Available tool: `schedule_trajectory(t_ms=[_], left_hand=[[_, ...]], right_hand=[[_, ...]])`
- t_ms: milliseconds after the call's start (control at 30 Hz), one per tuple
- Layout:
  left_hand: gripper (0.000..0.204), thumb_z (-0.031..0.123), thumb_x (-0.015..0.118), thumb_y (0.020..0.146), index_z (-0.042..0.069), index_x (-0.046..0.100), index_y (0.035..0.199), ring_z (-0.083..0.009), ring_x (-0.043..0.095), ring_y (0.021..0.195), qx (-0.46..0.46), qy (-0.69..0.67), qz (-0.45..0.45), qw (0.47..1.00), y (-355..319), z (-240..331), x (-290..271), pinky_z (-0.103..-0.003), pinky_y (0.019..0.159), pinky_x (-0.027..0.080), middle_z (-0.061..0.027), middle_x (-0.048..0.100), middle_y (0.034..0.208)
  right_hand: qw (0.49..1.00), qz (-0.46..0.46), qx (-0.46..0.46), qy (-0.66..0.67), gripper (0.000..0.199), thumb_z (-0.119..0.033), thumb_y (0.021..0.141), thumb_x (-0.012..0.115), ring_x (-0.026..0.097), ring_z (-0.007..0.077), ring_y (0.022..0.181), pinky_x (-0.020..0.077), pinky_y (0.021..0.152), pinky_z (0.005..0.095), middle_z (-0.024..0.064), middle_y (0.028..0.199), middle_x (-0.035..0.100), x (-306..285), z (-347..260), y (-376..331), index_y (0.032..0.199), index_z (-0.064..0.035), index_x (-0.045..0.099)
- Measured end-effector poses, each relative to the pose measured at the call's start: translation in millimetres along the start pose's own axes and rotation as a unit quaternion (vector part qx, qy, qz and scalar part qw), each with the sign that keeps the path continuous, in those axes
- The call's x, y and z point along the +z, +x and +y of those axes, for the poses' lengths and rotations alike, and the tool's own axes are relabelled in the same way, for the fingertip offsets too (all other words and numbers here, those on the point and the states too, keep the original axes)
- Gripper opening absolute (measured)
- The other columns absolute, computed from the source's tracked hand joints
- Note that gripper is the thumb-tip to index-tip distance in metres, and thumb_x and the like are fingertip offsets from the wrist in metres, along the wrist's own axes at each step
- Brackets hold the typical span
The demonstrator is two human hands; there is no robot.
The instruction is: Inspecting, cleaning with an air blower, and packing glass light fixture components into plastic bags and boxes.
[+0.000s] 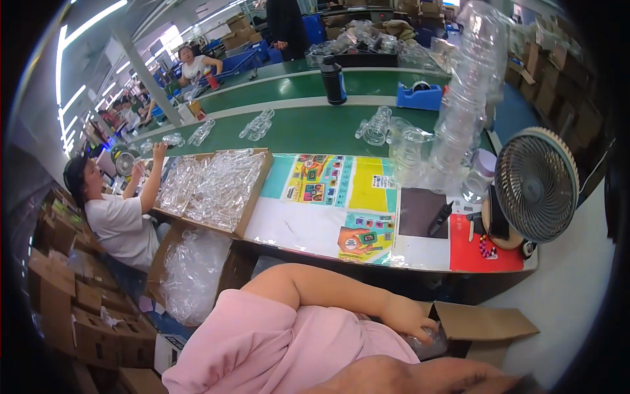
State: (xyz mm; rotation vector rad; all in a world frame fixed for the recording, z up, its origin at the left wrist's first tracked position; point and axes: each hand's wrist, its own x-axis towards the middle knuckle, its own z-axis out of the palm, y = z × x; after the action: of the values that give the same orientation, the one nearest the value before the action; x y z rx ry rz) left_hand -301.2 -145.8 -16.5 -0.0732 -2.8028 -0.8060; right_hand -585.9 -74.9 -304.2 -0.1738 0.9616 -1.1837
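A shallow cardboard tray of clear plastic pieces is seen at the left of the tabletop. Below the tabletop edge, the left hand is curled around clear plastic pieces inside an open brown cardboard box. Whether the right hand is clenched cannot be told. A tall stack of clear plastic cups and a round grey fan are seen at the right.

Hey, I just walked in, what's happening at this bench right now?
A person in pink reaches one hand, left or right I cannot tell, into an open cardboard box below the bench, onto clear plastic pieces. On the bench stand a tall stack of clear plastic shells and a small fan. To the left, a co-worker in white handles clear pieces beside a full tray.
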Motion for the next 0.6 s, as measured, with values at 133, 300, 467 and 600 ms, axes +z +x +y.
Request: schedule_trajectory(t_ms=[133,300,467,600], left_hand=[[0.045,0.028,0.056,0.079,0.014,0.043,0.120,-0.0378,0.058,0.080,0.065,0.039,0.000,0.997,-11.4,32.4,-44.7,-0.045,0.066,0.049,-0.0228,0.043,0.118],[0.054,0.029,0.068,0.070,0.009,0.049,0.117,-0.0347,0.057,0.080,0.128,0.023,0.164,0.978,-31.4,81.4,-97.1,-0.041,0.066,0.046,-0.0153,0.054,0.109],[0.074,0.038,0.078,0.062,0.006,0.049,0.123,-0.0254,0.056,0.092,-0.012,-0.005,0.348,0.937,-145.3,144.0,-171.7,-0.035,0.076,0.043,-0.0079,0.060,0.104],[0.087,0.048,0.078,0.063,0.002,0.040,0.126,-0.0263,0.054,0.103,0.035,-0.026,0.596,0.802,-246.8,164.5,-188.6,-0.044,0.094,0.040,-0.0152,0.051,0.116]], right_hand=[[1.000,0.001,-0.027,0.000,0.049,-0.044,0.091,0.038,0.050,0.0264,0.113,0.0418,0.094,0.0430,0.0084,0.122,0.053,13.3,-29.7,-32.0,0.124,-0.0091,0.049],[0.999,0.013,-0.033,0.034,0.049,-0.045,0.089,0.040,0.050,0.0263,0.113,0.0421,0.094,0.0429,0.0080,0.122,0.054,91.4,-62.6,-137.4,0.122,-0.0097,0.051],[0.995,-0.011,0.039,-0.088,0.054,-0.050,0.087,0.044,0.056,0.0284,0.100,0.0475,0.083,0.0419,0.0110,0.117,0.055,223.4,-38.8,-166.4,0.123,-0.0097,0.047],[0.958,-0.100,0.057,-0.263,0.048,-0.043,0.090,0.045,0.063,0.0283,0.073,0.0534,0.062,0.0357,0.0212,0.096,0.059,296.3,3.8,-164.1,0.118,-0.0042,0.041]])
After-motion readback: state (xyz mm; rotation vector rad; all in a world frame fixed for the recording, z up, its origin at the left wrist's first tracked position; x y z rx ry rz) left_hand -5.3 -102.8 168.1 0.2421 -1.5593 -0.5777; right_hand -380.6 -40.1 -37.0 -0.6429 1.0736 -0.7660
